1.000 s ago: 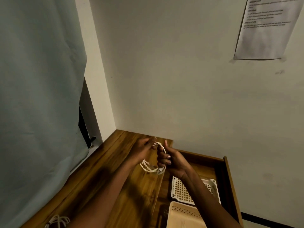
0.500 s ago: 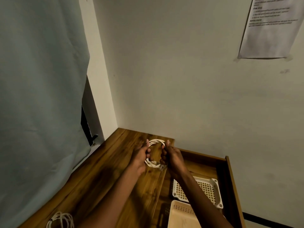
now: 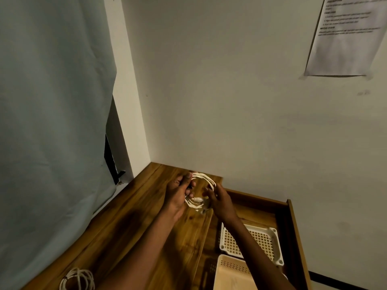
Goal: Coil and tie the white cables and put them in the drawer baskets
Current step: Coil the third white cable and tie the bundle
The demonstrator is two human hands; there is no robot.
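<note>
Second cable bundle: a loose white cable coil (image 3: pixel 77 279) lies on the table (image 3: pixel 129 237) at about 7 o'clock, nearest the camera and well apart from the hands; whether it is tied cannot be told.
Beige basket: the beige basket (image 3: pixel 232 275) sits in the open drawer (image 3: pixel 293 227) at about 5 o'clock, partly behind the right forearm.
White basket: the white lattice basket (image 3: pixel 266 241) sits just beyond the beige one in the same drawer, and nothing shows inside it.
Left hand: the left hand (image 3: pixel 178 195) grips the left side of the coil, its fingers (image 3: pixel 189 178) curled round the strands.
Right hand: the right hand (image 3: pixel 219 200) holds the right side, its fingers (image 3: pixel 206 190) bent around the strands in a pinch; the exact contact is hard to make out.
Held cable: the white coiled cable (image 3: pixel 204 178) hangs between both hands above the far end of the table, near the centre of the view, with a plug end (image 3: pixel 198 199) lying across the lower strands.
Handling: it looks light, limp and springy, so the loops are likely to splay apart if either side is let go.
Where to hold: best pinched across all strands at one point, probably near the plug end, so the free end can wrap round the bundle.
Risk: smooth sheathing may slide through a loose grip; a firm but gentle squeeze should do.
Wall: a printed paper sheet (image 3: pixel 343 38) is taped up at 1 o'clock, farthest off.
</note>
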